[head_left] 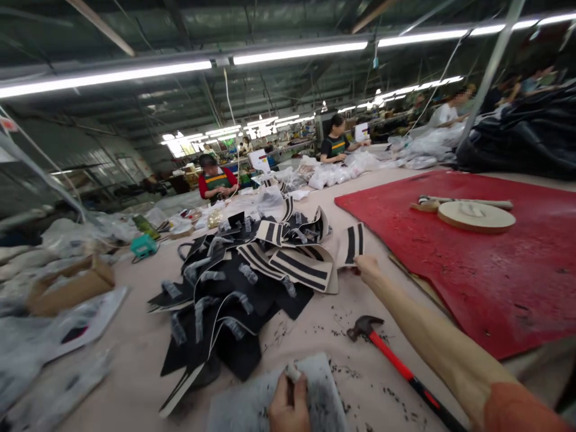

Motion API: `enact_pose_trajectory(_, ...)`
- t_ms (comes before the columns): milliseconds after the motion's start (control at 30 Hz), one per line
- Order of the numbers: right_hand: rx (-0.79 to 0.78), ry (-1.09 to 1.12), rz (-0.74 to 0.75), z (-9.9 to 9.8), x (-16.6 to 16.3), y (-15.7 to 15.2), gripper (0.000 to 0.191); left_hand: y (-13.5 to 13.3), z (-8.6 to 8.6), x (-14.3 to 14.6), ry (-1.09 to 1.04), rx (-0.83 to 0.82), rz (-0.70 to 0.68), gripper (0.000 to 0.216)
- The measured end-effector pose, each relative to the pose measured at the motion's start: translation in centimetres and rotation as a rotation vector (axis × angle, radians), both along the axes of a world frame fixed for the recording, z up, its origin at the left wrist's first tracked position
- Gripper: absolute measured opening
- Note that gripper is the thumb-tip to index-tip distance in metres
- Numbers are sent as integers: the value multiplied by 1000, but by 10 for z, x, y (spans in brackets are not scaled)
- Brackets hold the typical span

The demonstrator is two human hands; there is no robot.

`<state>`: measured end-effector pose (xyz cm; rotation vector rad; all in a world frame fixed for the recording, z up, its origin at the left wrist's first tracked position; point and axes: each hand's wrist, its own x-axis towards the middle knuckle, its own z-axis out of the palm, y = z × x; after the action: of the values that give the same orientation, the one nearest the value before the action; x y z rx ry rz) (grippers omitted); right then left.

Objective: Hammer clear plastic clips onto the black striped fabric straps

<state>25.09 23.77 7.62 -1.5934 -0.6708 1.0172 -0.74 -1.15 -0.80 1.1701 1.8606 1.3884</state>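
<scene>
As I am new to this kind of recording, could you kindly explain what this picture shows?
There is no machine: a person works with two bare hands, seen by one camera worn on the head, looking forward and down. The left hand, at the bottom, pinches a small pale thing over a grey board. The right hand reaches to the edge of a striped piece; whether it grips is unclear. Also on the table lie a heap of black and striped pieces, a claw hammer and a red sheet bearing a pale roll.
</scene>
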Motion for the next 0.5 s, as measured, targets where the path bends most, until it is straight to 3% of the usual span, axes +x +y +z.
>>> enact_pose_trajectory(100,99,53,82,6,-2,-17,28,1,-3,-2,13,22,-57,40)
enact_pose_trajectory(233,326,42,247,6,-22,-93,34,3,-2,-5,-83,28,-50,41)
enact_pose_trajectory(367,475,-12,514,-9,-52,-182,23,8,0,-12,-512,92,121,39)
enact_pose_trajectory(433,538,-55,683,-21,-64,-210,17,9,2,-19,-665,131,231,38)
enact_pose_trajectory(500,596,-196,857,-39,-74,-224,22,6,5,-25,-737,150,281,36)
